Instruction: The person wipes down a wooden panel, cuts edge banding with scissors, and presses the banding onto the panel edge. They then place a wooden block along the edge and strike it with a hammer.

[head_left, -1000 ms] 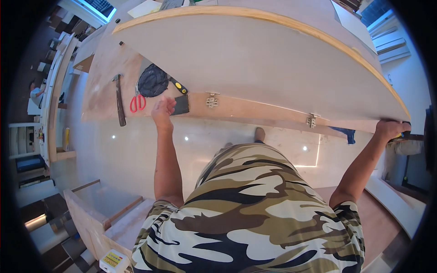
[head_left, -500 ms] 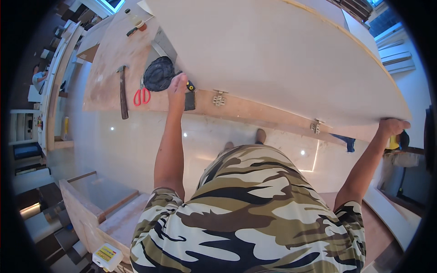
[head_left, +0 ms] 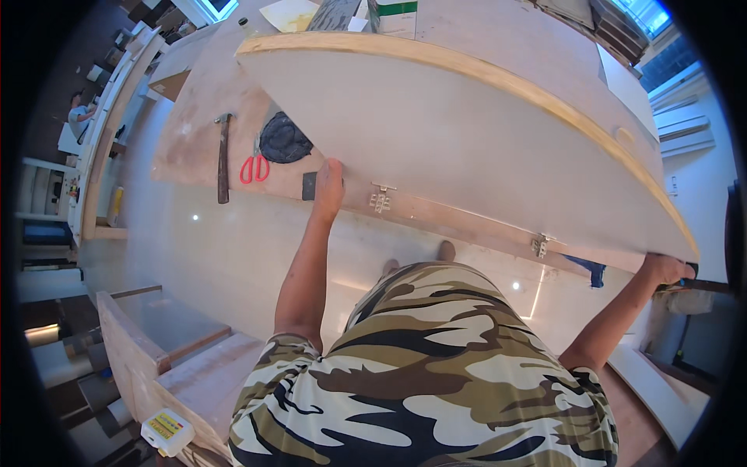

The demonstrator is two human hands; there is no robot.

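A large pale panel (head_left: 482, 132) with a light wooden far edge lies tilted across the table in front of me. My left hand (head_left: 330, 187) is closed on its near left corner, the fingers partly hidden. At its near right corner my right hand (head_left: 667, 269) grips the edge. Two metal hinges, one left (head_left: 380, 198) and one right (head_left: 540, 246), sit along the near side. Just left of my left hand is a small dark block (head_left: 310, 186). A dark bundled bag or cloth (head_left: 284, 138) lies beyond it.
Red-handled scissors (head_left: 255, 167) and a hammer (head_left: 224, 159) lie on the table's left part (head_left: 187, 148). Papers and a green-banded box (head_left: 398, 11) are beyond the panel. A wooden cabinet frame (head_left: 128, 342) with a white-yellow case (head_left: 167, 432) stands behind at left. Another person (head_left: 79, 117) is far left.
The panel's far edge has swung lower in view, uncovering papers and a box behind it. Both my hands have moved lower with the panel, the left one also slightly rightward.
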